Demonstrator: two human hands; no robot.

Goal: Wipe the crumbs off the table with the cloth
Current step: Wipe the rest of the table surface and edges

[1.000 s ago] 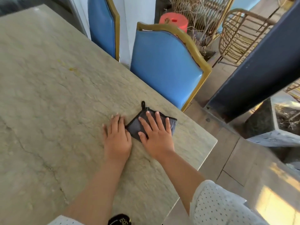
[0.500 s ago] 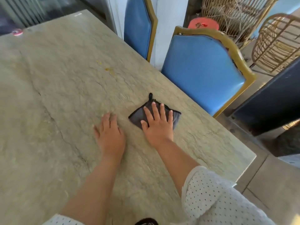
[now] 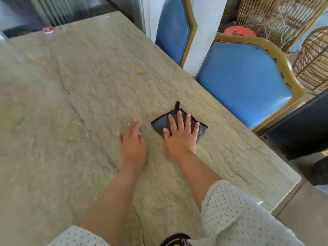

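A small dark grey folded cloth with a black loop lies on the beige stone table. My right hand presses flat on the cloth, fingers straight and spread. Just left of it, my left hand rests flat on the bare table, a small gap away from the cloth. Yellow crumbs lie further up the table, well beyond both hands.
Two blue chairs with gold frames, the nearer blue chair and the farther blue chair, stand along the table's right edge. A small round red-and-white object sits at the far end. Wicker furniture and a dark panel stand to the right.
My view has swung left and up the table, so the crumbs and far end show more. My left hand has moved apart from the cloth; my right hand stays pressed on it.
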